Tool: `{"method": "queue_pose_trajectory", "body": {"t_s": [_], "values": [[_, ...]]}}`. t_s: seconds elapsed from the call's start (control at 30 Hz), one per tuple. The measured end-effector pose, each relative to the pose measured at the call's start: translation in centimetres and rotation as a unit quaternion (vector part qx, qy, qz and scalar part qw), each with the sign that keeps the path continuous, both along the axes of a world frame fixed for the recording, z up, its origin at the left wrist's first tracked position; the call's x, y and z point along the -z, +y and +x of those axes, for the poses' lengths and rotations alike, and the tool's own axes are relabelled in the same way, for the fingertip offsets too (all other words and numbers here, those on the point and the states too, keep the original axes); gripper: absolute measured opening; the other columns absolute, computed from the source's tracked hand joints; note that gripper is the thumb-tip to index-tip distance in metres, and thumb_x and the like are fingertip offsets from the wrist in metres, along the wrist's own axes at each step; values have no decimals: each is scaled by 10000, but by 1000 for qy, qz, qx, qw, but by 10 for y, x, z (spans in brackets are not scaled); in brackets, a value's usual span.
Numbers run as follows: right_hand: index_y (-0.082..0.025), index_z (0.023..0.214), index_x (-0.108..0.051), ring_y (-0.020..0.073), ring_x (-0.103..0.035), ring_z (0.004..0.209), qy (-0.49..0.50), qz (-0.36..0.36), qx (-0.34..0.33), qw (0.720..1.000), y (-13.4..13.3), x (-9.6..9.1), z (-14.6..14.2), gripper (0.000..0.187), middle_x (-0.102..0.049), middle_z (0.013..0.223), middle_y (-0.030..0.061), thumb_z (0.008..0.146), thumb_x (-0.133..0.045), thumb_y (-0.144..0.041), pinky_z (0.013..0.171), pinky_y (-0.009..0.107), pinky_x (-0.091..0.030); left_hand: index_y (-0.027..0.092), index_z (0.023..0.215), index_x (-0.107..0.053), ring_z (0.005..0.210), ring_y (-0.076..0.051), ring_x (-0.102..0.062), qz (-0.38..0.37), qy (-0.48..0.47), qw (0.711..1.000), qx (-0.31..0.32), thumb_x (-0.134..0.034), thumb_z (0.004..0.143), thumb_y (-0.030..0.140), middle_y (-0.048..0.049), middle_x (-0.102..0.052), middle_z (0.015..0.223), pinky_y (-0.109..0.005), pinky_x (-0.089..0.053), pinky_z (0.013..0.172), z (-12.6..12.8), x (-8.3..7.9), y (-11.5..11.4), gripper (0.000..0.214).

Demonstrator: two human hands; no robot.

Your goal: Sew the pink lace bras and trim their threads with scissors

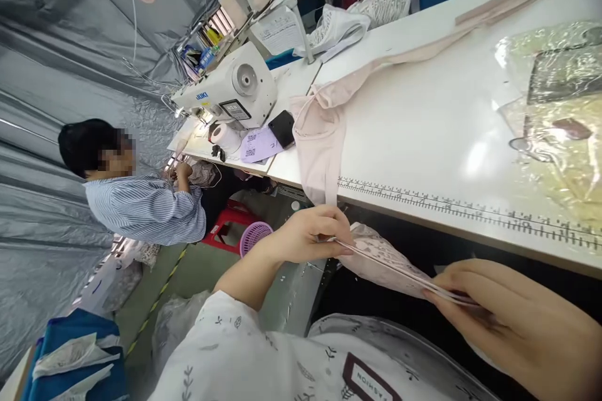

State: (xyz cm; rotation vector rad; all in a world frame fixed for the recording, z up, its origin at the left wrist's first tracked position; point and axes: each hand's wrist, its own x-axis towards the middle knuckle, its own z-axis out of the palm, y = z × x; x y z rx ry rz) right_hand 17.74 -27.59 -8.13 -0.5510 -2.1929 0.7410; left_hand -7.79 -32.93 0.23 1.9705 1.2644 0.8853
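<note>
A pale pink bra [322,138] hangs over the table's front edge, its long band trailing back across the top. Its lower part, a pink piece with a lace pattern [376,257], is stretched between my two hands in front of my lap. My left hand [324,232] pinches the edge of this piece just below the table edge. At the other end, my right hand [512,313] grips the same edge between thumb and fingers. The edge runs nearly straight from hand to hand, sloping down to the right.
A printed ruler [461,207] runs along the front of the white table [423,131]. Plastic-wrapped goods [559,131] lie at right. Leftward are a black phone [282,129], a purple card [259,145], a thread cone [226,136] and a sewing machine [235,88]. A person [145,207] sits beyond.
</note>
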Motion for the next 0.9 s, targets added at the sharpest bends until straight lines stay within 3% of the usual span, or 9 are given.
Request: {"method": "queue_pose_trajectory", "body": {"t_s": [0.1,0.2,0.33,0.57,0.9], "values": [[-217,814,-532,166,-592,658,-19,8,-2,1000,0,-6,1,76,-592,808,38,886,-511,-230,555,288,-478,129,816,-652,723,-134,-642,-25,-24,999,4,-627,826,192,-121,-669,903,-220,-522,603,2,1,-5,69],[-199,801,-522,149,-574,652,-34,6,-15,999,1,-11,3,109,-571,783,39,903,-492,-220,553,267,-470,134,858,-662,681,-122,-658,-57,-46,997,-8,-623,834,170,-89,-698,831,-213,-539,629,3,5,-8,58],[-179,813,-529,118,-538,626,-35,-20,-28,999,4,-12,5,94,-556,751,27,898,-491,-172,517,224,-439,145,831,-674,761,-145,-674,-38,-22,999,-18,-666,797,147,-72,-710,811,-231,-546,702,2,9,-7,35],[-168,801,-557,127,-527,642,-62,-91,-57,992,5,-8,9,140,-545,753,33,904,-462,-170,541,238,-434,155,814,-685,681,-122,-636,-54,5,999,-6,-654,800,128,-50,-686,736,-211,-519,634,2,9,-5,43],[-161,824,-577,126,-561,645,-56,-88,-82,991,5,-8,12,143,-571,744,30,912,-464,-162,551,222,-458,155,808,-687,649,-126,-622,-56,0,998,-4,-652,804,145,-50,-677,694,-221,-513,603,4,7,-1,37]]}}
